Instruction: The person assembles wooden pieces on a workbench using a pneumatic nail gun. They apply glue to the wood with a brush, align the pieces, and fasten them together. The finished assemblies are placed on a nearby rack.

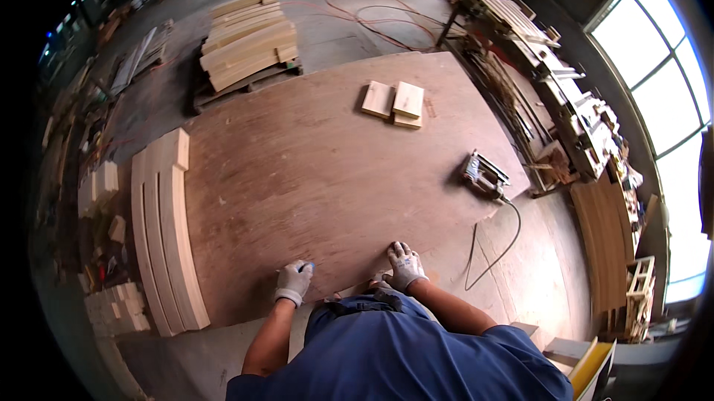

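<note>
My left hand (294, 282), in a pale work glove, is closed near the front edge of a large brown plywood sheet (297, 170). A small blue bit shows at its fingertips, too small to name. My right hand (405, 266), also gloved, lies on the same edge with its fingers stretched out and nothing in it. Farther right on the sheet rests a nail gun (485, 176) with a thin air hose (512, 241) trailing from it. Toward the far side sit several short wooden blocks (408, 99), partly stacked.
Long timber beams (167, 237) lie along the sheet's left end. Behind it, a stack of planks (249, 40) stands on a pallet. A cluttered workbench (569, 107) runs along the right by a large window (662, 66). Hoses (372, 18) coil across the far floor.
</note>
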### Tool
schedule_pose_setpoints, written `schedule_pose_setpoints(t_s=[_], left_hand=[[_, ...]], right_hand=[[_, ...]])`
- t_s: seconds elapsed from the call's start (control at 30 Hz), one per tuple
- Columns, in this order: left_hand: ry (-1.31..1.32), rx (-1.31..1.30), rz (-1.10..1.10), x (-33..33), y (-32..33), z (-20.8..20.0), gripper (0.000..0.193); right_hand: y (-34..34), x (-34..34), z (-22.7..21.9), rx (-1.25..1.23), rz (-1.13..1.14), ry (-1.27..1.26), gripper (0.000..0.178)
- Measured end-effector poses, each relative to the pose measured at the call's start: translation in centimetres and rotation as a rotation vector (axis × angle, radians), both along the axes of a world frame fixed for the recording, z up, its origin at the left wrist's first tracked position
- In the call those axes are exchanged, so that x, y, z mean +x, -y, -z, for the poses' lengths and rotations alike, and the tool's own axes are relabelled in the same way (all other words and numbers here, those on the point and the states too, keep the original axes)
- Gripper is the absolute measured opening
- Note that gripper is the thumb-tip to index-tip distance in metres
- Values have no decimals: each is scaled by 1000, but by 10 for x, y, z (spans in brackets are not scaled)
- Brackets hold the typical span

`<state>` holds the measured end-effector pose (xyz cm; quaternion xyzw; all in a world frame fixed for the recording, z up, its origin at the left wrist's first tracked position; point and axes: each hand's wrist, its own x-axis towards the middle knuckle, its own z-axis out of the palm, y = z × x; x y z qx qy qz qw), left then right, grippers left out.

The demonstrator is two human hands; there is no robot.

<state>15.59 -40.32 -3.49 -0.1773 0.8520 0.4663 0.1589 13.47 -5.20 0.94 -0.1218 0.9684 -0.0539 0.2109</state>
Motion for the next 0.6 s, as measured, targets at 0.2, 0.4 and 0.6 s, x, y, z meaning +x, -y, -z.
schedule_pose_setpoints(t_s=[0.2, 0.4, 0.6], left_hand=[[179, 181, -237, -11, -7, 10, 27], [162, -5, -375, -13, -23, 31, 31], [47, -340, -546, 2, -68, 69, 33]], right_hand=[[-89, -12, 0, -151, 284, -85, 64], [-242, -86, 16, -51, 506, -351, 68], [-341, -179, -16, 34, 448, -351, 68]])
